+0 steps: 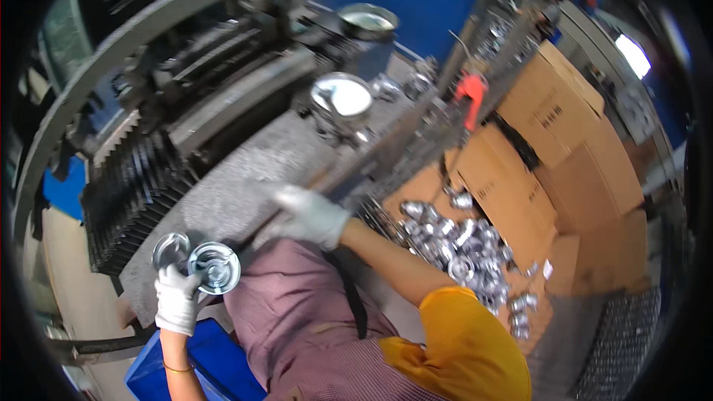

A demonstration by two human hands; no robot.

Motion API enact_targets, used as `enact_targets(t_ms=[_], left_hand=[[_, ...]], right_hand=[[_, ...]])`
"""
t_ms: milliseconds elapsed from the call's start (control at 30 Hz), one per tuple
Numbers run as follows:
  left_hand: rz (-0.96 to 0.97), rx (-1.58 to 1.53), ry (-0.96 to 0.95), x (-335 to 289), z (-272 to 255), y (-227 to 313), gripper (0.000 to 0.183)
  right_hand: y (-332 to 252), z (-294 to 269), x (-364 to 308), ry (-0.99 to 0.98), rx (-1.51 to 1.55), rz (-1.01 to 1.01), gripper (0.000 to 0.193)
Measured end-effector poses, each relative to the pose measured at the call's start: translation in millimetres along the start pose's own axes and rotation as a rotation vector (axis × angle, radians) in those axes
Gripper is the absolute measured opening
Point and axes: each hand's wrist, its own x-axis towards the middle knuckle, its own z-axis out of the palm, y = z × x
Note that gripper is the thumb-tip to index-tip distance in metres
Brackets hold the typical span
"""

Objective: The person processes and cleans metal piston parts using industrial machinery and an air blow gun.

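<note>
My left hand (177, 298), in a white glove, grips a round shiny metal part (215, 268) with a ringed face at the workbench's near left corner. A second round metal part (169, 249) sits against its fingertips; whether that one is also gripped I cannot tell. My right hand (312, 215), gloved too, is over my lap by the bench edge. Its fingers are blurred but look spread, with nothing visible between them. The grey metal worktop (249, 163) lies in front of both hands.
Black slatted bellows (134, 204) and machinery border the worktop. A bowl with white contents (342, 95) stands farther back, near a red handle-like piece (471, 96). At right, a cardboard box (512, 186) contains many metal parts (460, 249). A blue bin (197, 364) is below my left arm.
</note>
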Motion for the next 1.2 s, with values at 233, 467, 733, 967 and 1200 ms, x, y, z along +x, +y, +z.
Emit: enact_targets(t_ms=[233,467,733,967,1200], left_hand=[[0.595,-0.189,-0.354,107.6,25.8,186.4,0.025],[0.462,-0.393,-0.151,102.0,11.6,208.9,0.072],[-0.026,-0.184,-0.324,-33.6,50.7,115.2,0.06],[-0.686,-0.24,-0.09,-191.4,-43.0,86.6,0.047],[-1.649,0.009,-0.734,-393.2,-76.6,52.0,0.039]], right_hand=[[-14.8,-53.3,-120.3,-0.417,0.014,0.568,0.052],[6.0,-120.2,-356.0,0.307,-0.271,1.185,0.041],[177.2,-155.6,-539.8,-0.154,-1.036,1.838,0.028],[279.5,-82.8,-315.2,-0.269,-0.716,1.457,0.025],[261.0,-64.9,-255.5,-0.255,-0.452,1.477,0.023]])
